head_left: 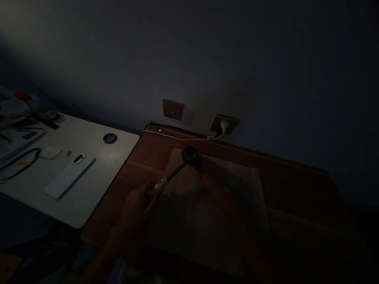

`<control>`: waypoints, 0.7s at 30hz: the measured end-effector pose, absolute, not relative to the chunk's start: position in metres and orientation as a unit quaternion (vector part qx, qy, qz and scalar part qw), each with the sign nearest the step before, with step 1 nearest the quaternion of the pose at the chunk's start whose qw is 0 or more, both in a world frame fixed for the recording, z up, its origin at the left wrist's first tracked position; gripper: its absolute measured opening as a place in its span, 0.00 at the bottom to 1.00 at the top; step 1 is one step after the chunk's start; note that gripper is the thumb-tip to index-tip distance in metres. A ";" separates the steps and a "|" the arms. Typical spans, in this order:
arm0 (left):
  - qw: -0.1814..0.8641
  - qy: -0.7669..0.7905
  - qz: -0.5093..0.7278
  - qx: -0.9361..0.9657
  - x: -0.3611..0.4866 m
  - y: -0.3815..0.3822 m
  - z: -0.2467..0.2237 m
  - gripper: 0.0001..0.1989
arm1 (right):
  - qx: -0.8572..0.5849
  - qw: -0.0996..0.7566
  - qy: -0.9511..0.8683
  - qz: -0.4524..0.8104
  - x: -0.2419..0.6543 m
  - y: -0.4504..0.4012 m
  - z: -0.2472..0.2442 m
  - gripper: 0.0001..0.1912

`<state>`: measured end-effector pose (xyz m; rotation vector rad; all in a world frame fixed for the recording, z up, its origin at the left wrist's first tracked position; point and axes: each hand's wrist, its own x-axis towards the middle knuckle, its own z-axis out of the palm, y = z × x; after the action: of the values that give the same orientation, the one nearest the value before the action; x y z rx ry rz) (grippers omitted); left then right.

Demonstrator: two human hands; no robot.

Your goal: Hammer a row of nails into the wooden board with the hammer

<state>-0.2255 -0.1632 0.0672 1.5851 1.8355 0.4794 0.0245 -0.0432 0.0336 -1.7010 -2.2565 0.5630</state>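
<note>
My left hand (142,203) is closed round the light-coloured grip of a stick-like tool (175,172), which slants up to the right and ends in a dark round head (190,156). Beside that head is my right hand (207,169), its fingers partly hidden and very dark; whether they touch the head or hold anything is unclear. Under both hands a pale square board or sheet (189,221) lies on the brown wooden table (142,157). The whole scene is dim.
On the white table (97,169) at the left lie a white phone (69,177), a dark ring-shaped roll (109,138) and several tools. Behind the wooden table, a white plug (225,126) sits in a wall socket, and cables run along the back edge.
</note>
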 end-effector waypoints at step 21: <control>0.270 0.694 0.018 0.667 -0.215 -0.145 0.077 0.19 | -0.624 0.257 -0.717 0.171 0.114 -0.088 0.026 0.26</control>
<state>-0.2148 -0.1446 0.0768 1.7983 1.8703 0.0492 0.1139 -0.0885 0.0257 -1.6935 -1.9458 0.4640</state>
